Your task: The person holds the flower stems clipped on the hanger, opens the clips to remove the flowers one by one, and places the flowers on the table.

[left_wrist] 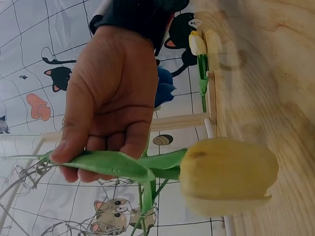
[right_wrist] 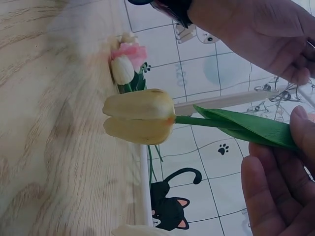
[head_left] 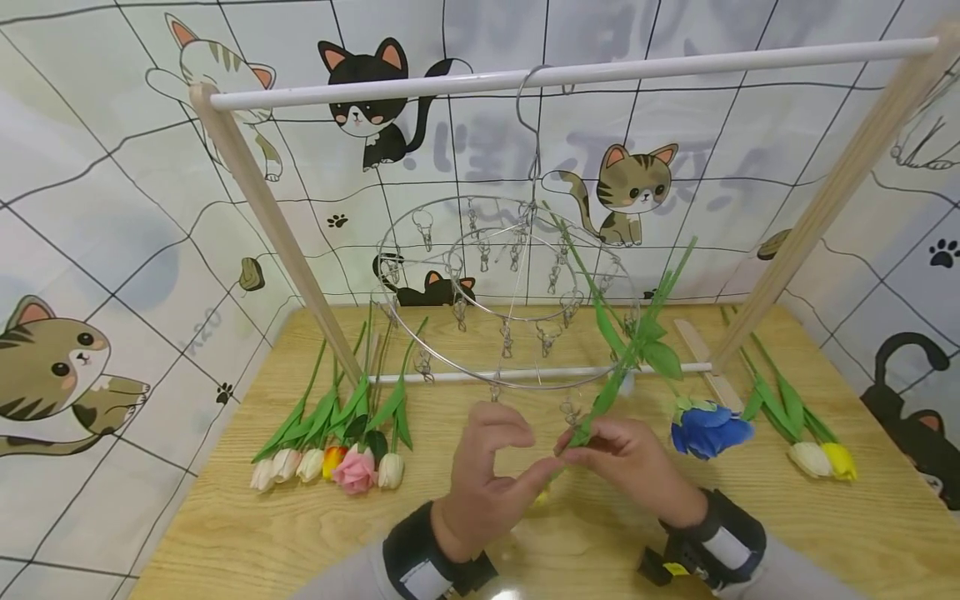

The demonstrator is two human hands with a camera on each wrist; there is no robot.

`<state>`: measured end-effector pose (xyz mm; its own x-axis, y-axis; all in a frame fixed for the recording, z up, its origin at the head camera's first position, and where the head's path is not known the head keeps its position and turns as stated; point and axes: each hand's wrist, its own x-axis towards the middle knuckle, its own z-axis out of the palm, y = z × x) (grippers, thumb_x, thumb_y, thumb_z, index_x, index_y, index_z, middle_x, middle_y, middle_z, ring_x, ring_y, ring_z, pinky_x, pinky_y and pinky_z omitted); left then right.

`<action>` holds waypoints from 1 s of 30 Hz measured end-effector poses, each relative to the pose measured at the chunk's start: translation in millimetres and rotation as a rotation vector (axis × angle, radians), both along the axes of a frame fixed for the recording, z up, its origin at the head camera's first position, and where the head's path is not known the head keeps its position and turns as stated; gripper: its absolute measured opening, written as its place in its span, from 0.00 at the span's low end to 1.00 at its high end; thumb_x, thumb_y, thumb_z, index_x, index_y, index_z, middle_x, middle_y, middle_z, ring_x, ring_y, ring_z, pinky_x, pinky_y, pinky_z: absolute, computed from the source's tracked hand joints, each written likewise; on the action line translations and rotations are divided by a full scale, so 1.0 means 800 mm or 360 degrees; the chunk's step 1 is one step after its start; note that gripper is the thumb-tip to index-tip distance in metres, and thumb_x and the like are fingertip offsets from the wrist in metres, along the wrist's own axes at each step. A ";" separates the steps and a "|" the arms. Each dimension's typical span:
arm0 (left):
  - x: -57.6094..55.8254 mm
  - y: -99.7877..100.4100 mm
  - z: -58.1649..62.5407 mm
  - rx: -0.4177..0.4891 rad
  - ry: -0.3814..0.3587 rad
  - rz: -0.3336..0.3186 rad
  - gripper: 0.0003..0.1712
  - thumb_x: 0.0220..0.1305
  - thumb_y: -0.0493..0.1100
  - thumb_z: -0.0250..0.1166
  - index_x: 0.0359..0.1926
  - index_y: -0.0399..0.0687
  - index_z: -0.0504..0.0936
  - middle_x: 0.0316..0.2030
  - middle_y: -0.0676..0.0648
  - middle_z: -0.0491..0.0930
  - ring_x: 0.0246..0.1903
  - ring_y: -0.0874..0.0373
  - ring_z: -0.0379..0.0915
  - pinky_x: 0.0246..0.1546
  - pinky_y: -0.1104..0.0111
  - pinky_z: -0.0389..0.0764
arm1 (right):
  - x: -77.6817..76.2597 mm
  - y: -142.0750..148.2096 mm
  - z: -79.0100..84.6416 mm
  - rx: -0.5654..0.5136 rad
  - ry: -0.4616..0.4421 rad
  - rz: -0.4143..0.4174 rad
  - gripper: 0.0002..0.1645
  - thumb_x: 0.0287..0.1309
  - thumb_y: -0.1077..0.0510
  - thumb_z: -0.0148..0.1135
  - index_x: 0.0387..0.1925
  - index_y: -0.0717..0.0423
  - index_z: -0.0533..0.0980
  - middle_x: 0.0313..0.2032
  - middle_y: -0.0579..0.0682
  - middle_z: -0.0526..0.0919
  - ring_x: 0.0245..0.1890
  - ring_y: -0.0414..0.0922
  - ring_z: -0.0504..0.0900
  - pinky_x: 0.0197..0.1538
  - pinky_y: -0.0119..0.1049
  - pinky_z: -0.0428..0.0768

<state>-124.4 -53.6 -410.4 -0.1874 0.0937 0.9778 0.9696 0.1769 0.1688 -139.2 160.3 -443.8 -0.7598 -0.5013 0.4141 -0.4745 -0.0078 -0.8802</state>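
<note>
My right hand point(head_left: 630, 462) pinches a pale yellow tulip point(right_wrist: 140, 117) by its green leaves and stem, thumb against curled fingers. The bloom hangs below the fingers, its petals closed. A wire clip point(left_wrist: 42, 167) is right at the thumb tip in the left wrist view. My left hand point(head_left: 487, 475) is just left of it, thumb stretched toward the right fingertips and a gap between thumb and index finger. Above both hands hangs a round wire clip hanger point(head_left: 442, 354) with many small clips. A blue flower point(head_left: 708, 429) hangs at its right side, green stem and leaves upward.
A wooden stand with a white top rail point(head_left: 450, 83) carries the hanger hook. On the wooden table point(head_left: 225, 533), several tulips and a pink flower point(head_left: 356, 471) lie at the left. A white tulip point(head_left: 810, 458) and a yellow tulip point(head_left: 838, 461) lie at the right.
</note>
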 end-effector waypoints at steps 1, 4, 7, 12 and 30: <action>0.002 0.000 0.000 -0.0070 -0.0062 -0.0019 0.19 0.73 0.45 0.67 0.40 0.32 0.72 0.39 0.41 0.72 0.39 0.52 0.71 0.40 0.72 0.78 | 0.001 -0.001 0.000 0.0001 -0.0007 0.0008 0.13 0.64 0.74 0.63 0.45 0.59 0.84 0.43 0.44 0.90 0.44 0.37 0.89 0.44 0.34 0.89; 0.008 0.002 -0.002 -0.0177 -0.0389 -0.0029 0.17 0.68 0.40 0.71 0.48 0.34 0.75 0.43 0.42 0.77 0.42 0.53 0.76 0.44 0.70 0.83 | 0.002 -0.005 0.000 -0.0009 0.0073 0.0013 0.14 0.64 0.75 0.63 0.45 0.57 0.84 0.42 0.41 0.89 0.42 0.34 0.87 0.42 0.33 0.88; 0.010 0.004 -0.003 -0.0188 -0.0850 -0.0026 0.23 0.63 0.39 0.75 0.56 0.39 0.76 0.48 0.43 0.80 0.47 0.54 0.76 0.48 0.67 0.84 | 0.004 -0.011 0.001 0.0006 0.0176 -0.0014 0.15 0.62 0.75 0.65 0.44 0.55 0.84 0.39 0.41 0.88 0.39 0.31 0.84 0.39 0.31 0.86; 0.008 0.004 -0.003 -0.0119 -0.1299 -0.0184 0.19 0.66 0.40 0.72 0.57 0.46 0.81 0.51 0.44 0.83 0.51 0.56 0.78 0.50 0.64 0.85 | 0.006 -0.017 0.004 0.0093 0.0258 -0.0107 0.15 0.60 0.73 0.68 0.44 0.54 0.85 0.37 0.44 0.88 0.40 0.30 0.84 0.40 0.31 0.87; 0.003 0.001 0.008 0.0208 -0.2044 -0.0530 0.15 0.64 0.37 0.73 0.50 0.33 0.85 0.49 0.36 0.88 0.44 0.63 0.86 0.46 0.70 0.88 | 0.005 -0.023 0.006 0.0188 0.0151 -0.0207 0.06 0.60 0.70 0.70 0.34 0.57 0.83 0.37 0.52 0.90 0.43 0.30 0.86 0.42 0.31 0.87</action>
